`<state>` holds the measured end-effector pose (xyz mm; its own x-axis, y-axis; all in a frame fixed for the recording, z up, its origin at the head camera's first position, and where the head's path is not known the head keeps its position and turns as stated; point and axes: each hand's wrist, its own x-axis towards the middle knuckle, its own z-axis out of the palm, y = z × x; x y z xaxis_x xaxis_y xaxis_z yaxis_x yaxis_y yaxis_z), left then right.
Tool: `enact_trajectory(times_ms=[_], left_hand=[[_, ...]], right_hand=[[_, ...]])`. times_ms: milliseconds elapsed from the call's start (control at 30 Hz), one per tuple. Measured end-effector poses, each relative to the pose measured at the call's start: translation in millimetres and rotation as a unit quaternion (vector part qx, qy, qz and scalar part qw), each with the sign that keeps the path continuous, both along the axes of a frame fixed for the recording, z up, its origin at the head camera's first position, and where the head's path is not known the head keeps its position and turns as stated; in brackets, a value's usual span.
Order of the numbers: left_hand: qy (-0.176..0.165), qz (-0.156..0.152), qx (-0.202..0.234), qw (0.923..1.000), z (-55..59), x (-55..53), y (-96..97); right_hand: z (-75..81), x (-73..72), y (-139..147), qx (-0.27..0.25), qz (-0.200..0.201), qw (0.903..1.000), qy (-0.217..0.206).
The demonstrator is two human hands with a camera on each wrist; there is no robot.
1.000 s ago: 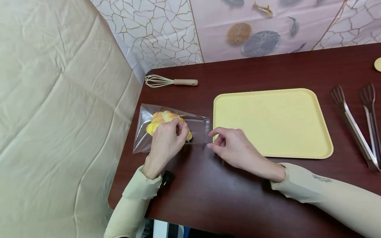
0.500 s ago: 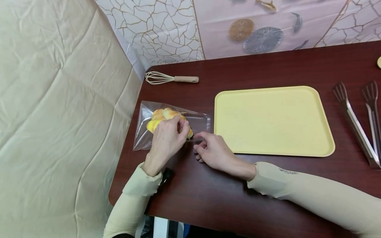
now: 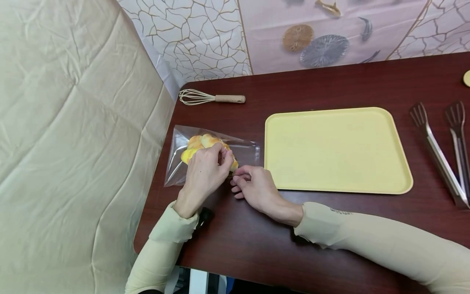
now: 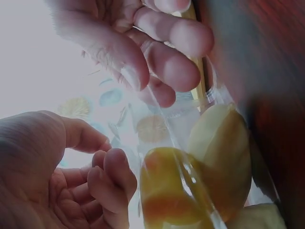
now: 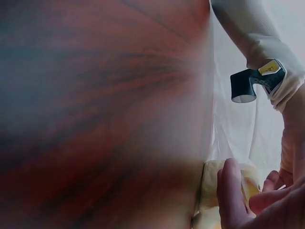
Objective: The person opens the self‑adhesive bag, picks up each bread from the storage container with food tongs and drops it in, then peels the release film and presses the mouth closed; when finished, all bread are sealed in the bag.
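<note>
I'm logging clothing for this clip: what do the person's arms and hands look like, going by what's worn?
The left sleeve and right sleeve are long and pale cream, with bunched cuffs. The right sleeve bears dark print, too small to read. A black wrist mount with a yellow label shows at the left sleeve's end. The left hand and right hand are ungloved.

the right hand (image 3: 258, 192) has moved from well apart to just beside the left hand (image 3: 203, 169), its thumb and forefinger now closer together at the clear bag's (image 3: 245, 153) near edge.
</note>
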<state>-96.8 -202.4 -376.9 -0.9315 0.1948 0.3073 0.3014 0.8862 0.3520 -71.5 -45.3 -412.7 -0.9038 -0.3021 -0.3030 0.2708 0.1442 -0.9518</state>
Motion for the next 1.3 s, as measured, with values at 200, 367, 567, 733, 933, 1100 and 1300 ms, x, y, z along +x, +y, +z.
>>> enact_trajectory(times_ms=[200,367,567,733,933,1100,1300], left_hand=[[0.022,-0.018,-0.029,0.9992,5.4,0.0,-1.7],[0.033,-0.029,-0.053,0.9976,9.7,0.4,-1.4],[0.065,-0.034,-0.074,0.9945,23.2,-4.4,0.6],[0.065,-0.056,-0.059,0.9945,40.0,-18.8,-2.1],[0.009,-0.086,-0.062,0.9943,56.0,-46.8,-8.0],[-0.078,-0.128,-0.090,0.9846,63.9,-65.5,-7.0],[-0.168,-0.176,-0.173,0.9544,62.4,-83.8,0.2]], right_hand=[[1.0,-0.6,-1,0.000,-0.005,1.0000,-0.003],[0.6,-0.2,-2,0.000,-0.007,1.0000,0.000],[0.1,-0.1,-2,-0.009,-0.007,0.9999,-0.002],[-1.1,-0.2,-2,-0.011,-0.005,0.9999,-0.008],[-1.7,0.1,-1,-0.015,0.002,0.9998,-0.014],[-1.3,0.5,0,-0.012,0.012,0.9996,-0.021],[-1.5,0.4,1,-0.010,0.013,0.9994,-0.029]])
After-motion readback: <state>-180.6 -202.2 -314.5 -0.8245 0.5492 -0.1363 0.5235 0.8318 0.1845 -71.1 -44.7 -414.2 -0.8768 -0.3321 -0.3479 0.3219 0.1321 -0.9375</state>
